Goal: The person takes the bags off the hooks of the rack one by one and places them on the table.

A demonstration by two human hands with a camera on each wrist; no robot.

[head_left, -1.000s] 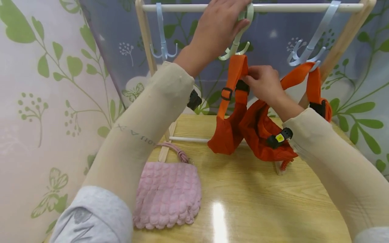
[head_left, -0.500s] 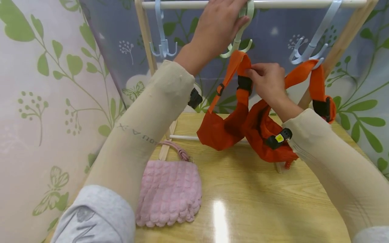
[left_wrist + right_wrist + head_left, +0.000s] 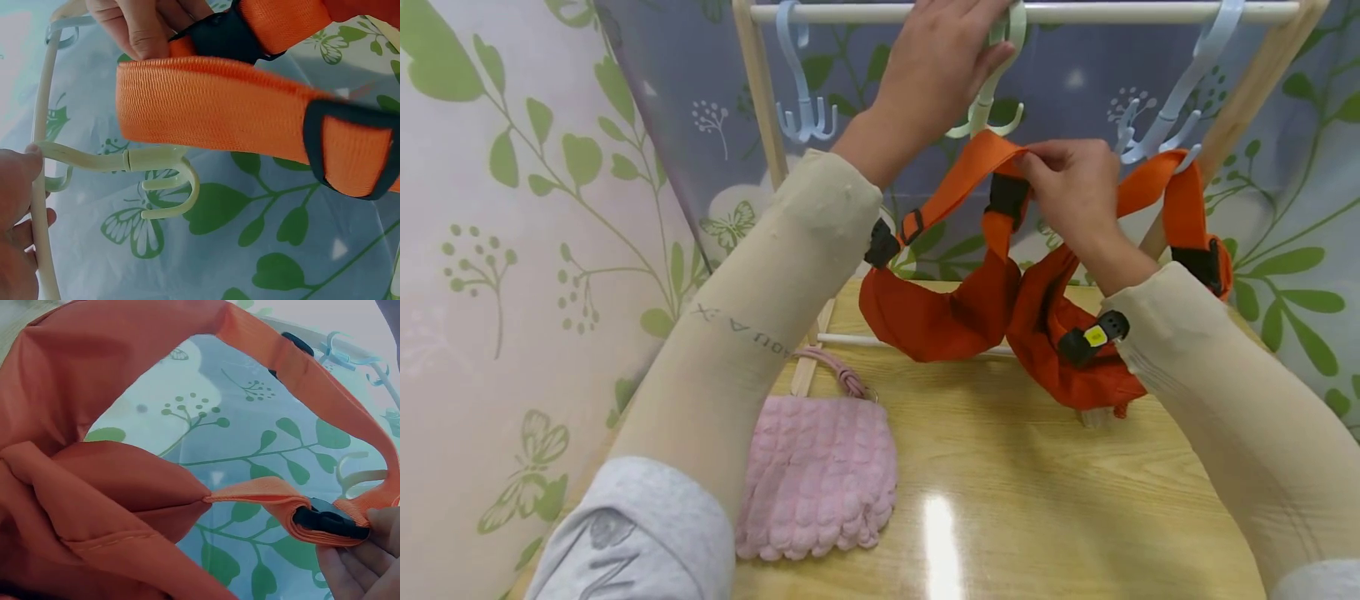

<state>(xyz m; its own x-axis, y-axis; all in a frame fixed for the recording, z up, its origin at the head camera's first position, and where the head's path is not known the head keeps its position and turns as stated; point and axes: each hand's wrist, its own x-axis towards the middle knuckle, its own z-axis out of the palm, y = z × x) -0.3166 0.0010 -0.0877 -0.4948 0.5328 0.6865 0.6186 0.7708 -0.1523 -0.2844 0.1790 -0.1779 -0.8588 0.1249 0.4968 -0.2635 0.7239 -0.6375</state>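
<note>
High on the rack, my left hand [image 3: 936, 75] grips the white rail [image 3: 40, 125] at the pale green hook [image 3: 144, 159], its thumb on the hook's upper end. My right hand [image 3: 1075, 187] pinches the orange webbing strap [image 3: 970, 167] beside a black buckle [image 3: 328, 522]. The strap's loop sits just below the green hook's prongs in the head view and overlaps one in the left wrist view. Below it hangs an orange cloth bag [image 3: 936, 321]. More orange cloth [image 3: 1075, 358] hangs to its right, with a strap looped over a blue hook [image 3: 1165, 125].
Another blue hook [image 3: 805, 108] hangs at the rail's left end. A pink quilted handbag [image 3: 820, 475] lies on the wooden table [image 3: 1000, 517], below the left forearm. Wooden posts [image 3: 1262, 100] carry the rail, and a lower white bar [image 3: 857, 340] runs near the table.
My right hand has moved up and slightly right with the strap. The orange bag's left part has swung left and spread wider. My left hand stays at the rail and green hook.
</note>
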